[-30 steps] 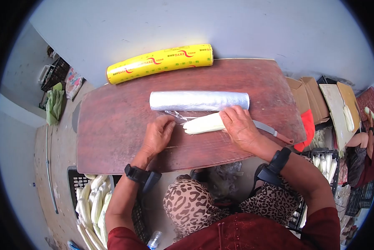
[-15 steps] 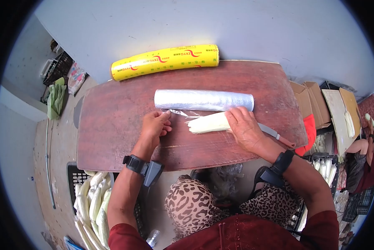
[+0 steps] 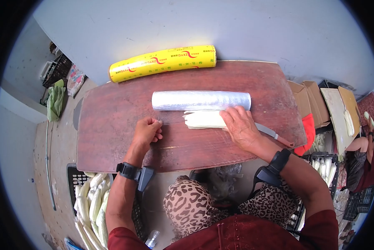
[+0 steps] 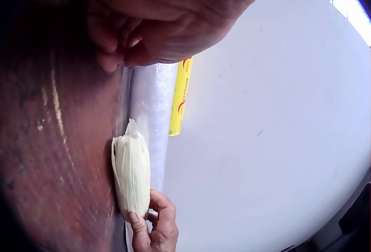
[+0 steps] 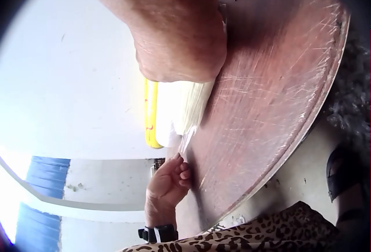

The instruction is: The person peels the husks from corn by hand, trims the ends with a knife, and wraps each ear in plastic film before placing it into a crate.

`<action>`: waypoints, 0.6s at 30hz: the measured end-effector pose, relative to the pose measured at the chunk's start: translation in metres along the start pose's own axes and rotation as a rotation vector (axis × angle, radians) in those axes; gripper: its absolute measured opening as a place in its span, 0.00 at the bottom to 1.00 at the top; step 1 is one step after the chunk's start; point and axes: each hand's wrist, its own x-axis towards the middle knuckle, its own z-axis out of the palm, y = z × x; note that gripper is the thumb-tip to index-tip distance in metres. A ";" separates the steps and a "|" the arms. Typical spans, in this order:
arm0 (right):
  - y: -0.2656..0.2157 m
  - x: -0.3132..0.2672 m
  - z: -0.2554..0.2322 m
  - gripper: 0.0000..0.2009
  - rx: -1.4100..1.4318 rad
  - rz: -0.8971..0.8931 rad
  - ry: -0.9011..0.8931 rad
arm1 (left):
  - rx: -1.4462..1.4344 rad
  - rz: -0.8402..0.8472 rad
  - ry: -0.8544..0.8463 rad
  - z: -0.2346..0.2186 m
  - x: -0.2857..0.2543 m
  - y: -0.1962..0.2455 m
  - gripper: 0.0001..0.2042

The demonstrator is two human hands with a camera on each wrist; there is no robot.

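On the reddish-brown table [image 3: 107, 129] lies an ear of corn in pale husk [image 3: 203, 120], right along the near side of a clear cling film roll [image 3: 201, 101]. My right hand [image 3: 242, 130] grips the corn's right end, thumb on the near side, as the left wrist view also shows. To the left of the corn, my left hand [image 3: 146, 132] pinches the edge of the cling film [image 5: 184, 141], which stretches thinly from the fingertips toward the corn. Partly behind my right hand rests a knife [image 3: 274, 135], its blade end hidden.
A yellow printed roll [image 3: 162, 63] lies at the table's back edge against the wall. Crates of husked corn [image 3: 93, 200] stand below on the left and right [image 3: 325, 166]. Cardboard boxes [image 3: 308, 102] and a red cloth [image 3: 307, 131] sit off the right edge; another person [image 3: 364, 146] is far right.
My left hand has moved left, away from the corn, drawing the film out. The corn, in my right hand's grip, has shifted slightly back against the film roll.
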 end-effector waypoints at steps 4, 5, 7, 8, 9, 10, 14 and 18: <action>0.000 0.003 0.001 0.21 -0.030 -0.025 0.031 | 0.035 0.007 -0.005 0.000 0.000 0.000 0.06; 0.000 0.004 -0.001 0.24 -0.006 -0.010 0.001 | 0.059 0.014 -0.002 0.001 -0.002 0.002 0.06; -0.001 0.006 -0.008 0.30 0.041 0.020 -0.059 | 0.115 0.032 0.011 0.002 -0.002 0.002 0.07; 0.000 0.006 -0.008 0.28 0.034 0.009 -0.041 | 0.146 0.042 0.022 0.003 -0.001 0.000 0.07; 0.001 0.007 -0.008 0.26 0.027 -0.001 -0.024 | 0.177 0.052 0.032 0.004 0.000 -0.001 0.07; 0.002 0.007 -0.008 0.24 0.020 -0.011 -0.006 | 0.251 0.064 0.045 0.005 0.000 -0.001 0.07; 0.001 0.011 -0.012 0.23 0.034 0.007 -0.050 | 0.615 0.202 0.123 0.008 0.005 -0.007 0.08; 0.002 0.010 -0.010 0.22 0.027 0.008 -0.042 | 0.912 0.246 0.271 0.013 -0.014 0.016 0.12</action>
